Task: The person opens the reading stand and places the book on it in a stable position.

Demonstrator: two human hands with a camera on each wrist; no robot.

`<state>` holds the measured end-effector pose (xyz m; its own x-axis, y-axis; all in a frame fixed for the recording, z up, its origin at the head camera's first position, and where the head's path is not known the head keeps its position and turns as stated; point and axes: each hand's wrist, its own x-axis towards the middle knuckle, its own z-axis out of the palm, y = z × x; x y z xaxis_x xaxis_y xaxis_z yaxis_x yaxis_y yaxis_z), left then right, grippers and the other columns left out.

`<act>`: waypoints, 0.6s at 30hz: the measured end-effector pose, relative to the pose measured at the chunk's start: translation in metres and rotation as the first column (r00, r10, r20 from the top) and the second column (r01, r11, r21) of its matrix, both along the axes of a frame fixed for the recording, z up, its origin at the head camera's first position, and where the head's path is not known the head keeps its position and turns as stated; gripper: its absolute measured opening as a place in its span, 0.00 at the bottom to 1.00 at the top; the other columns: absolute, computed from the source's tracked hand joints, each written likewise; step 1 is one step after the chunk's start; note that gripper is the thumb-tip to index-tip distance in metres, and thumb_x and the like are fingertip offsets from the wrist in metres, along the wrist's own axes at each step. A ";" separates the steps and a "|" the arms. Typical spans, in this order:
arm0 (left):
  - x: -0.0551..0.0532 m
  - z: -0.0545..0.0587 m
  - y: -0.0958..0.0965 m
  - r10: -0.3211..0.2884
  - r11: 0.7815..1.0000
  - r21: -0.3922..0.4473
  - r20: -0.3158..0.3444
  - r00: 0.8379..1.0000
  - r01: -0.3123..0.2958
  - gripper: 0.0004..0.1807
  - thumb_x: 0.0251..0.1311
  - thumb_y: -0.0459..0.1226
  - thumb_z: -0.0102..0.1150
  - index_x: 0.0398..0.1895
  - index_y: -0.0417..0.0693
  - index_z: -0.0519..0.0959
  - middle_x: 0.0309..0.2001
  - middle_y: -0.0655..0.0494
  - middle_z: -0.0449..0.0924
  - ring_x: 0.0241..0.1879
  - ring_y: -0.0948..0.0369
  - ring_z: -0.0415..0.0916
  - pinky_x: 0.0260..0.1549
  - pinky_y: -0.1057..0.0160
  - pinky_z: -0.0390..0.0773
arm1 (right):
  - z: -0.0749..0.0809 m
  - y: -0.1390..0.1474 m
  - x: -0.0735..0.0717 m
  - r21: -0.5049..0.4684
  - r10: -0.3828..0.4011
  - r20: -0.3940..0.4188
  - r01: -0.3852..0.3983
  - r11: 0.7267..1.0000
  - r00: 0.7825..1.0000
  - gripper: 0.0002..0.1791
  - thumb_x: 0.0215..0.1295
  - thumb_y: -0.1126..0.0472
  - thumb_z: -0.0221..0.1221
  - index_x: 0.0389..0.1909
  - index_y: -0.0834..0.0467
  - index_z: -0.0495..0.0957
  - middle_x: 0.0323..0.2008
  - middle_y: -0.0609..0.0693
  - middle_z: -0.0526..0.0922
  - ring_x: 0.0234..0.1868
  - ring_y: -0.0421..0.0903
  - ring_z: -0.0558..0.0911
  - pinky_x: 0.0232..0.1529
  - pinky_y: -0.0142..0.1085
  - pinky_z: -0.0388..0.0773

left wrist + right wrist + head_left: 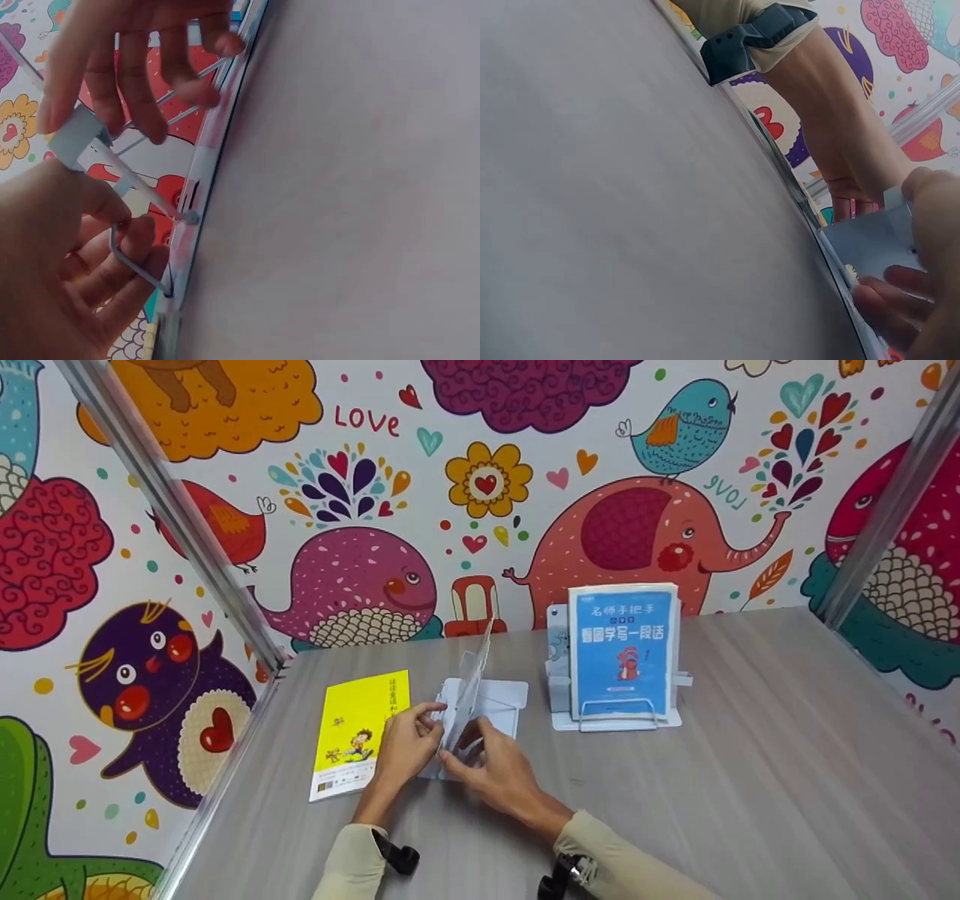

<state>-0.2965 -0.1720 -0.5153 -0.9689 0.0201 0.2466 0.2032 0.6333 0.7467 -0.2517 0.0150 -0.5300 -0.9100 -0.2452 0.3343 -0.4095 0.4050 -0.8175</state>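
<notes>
A white folding book stand (pixel 501 697) lies with its base plate on the table and its thin back panel (pixel 469 682) raised, seen nearly edge-on. My left hand (pixel 405 744) is at the panel's left side; in the left wrist view its thumb and forefinger pinch the stand's bent wire loop (pixel 133 264). My right hand (pixel 499 771) is on the other side, with the panel's near edge between thumb and fingers; its other fingers (pixel 889 311) spread loosely. In the right wrist view, the panel partly hides the left hand.
Left of the stand lies a yellow book (pixel 360 720). To the right, another white book stand (pixel 559 690) holds up a blue book (pixel 622 652) behind its front wire. A wall with cartoon animals (pixel 480 547) and metal posts borders the wood-grain table (pixel 750 772).
</notes>
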 end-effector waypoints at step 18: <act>0.005 0.002 0.003 0.006 1.000 0.017 -0.003 1.000 -0.006 0.12 0.76 0.37 0.64 0.58 0.53 0.90 0.44 0.53 0.92 0.39 0.61 0.88 0.46 0.58 0.89 | 0.001 0.015 0.003 -0.078 0.068 -0.059 -0.073 0.994 0.996 0.28 0.78 0.51 0.65 0.70 0.59 0.70 0.52 0.52 0.89 0.52 0.47 0.89 0.45 0.34 0.89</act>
<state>-0.2912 -0.1689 -0.5130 -0.9682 0.0100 0.2499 0.2018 0.6217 0.7568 -0.2485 0.0300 -0.5290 -0.8704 -0.2785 0.4060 -0.4812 0.3074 -0.8209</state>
